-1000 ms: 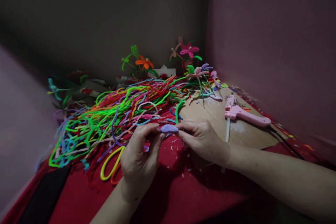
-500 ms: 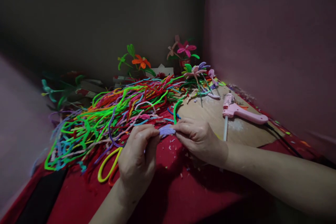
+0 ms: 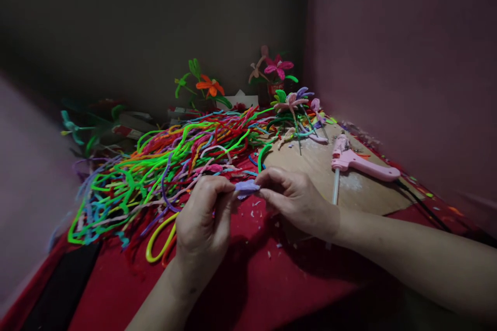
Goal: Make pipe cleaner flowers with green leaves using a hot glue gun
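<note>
Between my two hands is a short bundle of lavender pipe cleaners (image 3: 246, 187), held just above the red cloth. My left hand (image 3: 205, 214) pinches its left end between thumb and forefinger, with the other fingers curled in. At its right end, my right hand (image 3: 297, 199) pinches with thumb and fingertips. The ends of the bundle are hidden under the fingers. Just behind my right hand a curved green pipe cleaner (image 3: 263, 157) lies near the edge of a brown board (image 3: 361, 191).
A heap of colourful pipe cleaners (image 3: 171, 150) spreads over the red cloth (image 3: 267, 284) on the left. A pink glue gun (image 3: 363, 163) rests on the board, its cord trailing right. Pipe-cleaner flowers (image 3: 290, 104) lie farther back; an orange flower (image 3: 210, 85) stands behind the heap.
Both hands still pinch the lavender bundle, which now looks turned a little and more compact. My right fingers have shifted slightly on it. The whole view has moved slightly.
</note>
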### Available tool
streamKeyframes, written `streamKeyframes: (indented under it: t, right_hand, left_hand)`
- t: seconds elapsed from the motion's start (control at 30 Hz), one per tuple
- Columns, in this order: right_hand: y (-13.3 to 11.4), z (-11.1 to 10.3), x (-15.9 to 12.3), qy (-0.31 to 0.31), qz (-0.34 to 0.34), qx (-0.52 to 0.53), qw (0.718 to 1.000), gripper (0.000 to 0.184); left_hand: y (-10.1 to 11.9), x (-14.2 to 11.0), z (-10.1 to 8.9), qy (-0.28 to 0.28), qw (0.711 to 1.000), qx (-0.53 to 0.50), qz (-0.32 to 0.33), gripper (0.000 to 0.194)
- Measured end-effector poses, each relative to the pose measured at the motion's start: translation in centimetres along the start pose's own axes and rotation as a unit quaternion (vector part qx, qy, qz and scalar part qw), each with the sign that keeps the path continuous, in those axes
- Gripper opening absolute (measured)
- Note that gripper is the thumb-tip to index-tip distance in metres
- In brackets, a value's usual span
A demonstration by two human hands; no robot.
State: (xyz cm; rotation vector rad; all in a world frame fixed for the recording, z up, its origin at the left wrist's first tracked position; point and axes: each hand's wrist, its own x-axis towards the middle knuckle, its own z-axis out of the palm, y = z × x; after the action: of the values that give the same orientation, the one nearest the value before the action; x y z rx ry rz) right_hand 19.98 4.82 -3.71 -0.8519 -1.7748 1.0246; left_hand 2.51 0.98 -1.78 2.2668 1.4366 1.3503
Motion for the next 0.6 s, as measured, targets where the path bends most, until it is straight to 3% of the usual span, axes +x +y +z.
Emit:
streamKeyframes:
  t: [0.37, 0.6]
  right_hand:
    - [-0.21, -0.2, 0.35, -0.044, 0.13, 0.065, 0.988, 0.01]
    - [-0.4, -0.4, 0.37, -0.083, 0.116, 0.031, 0.989, 0.016]
  left_hand:
    - [0.23, 0.09, 0.23, -0.01, 1.0, 0.005, 0.013, 0.015]
    - [0.25, -0.09, 0.3, -0.01, 1.0, 0.005, 0.011, 0.014]
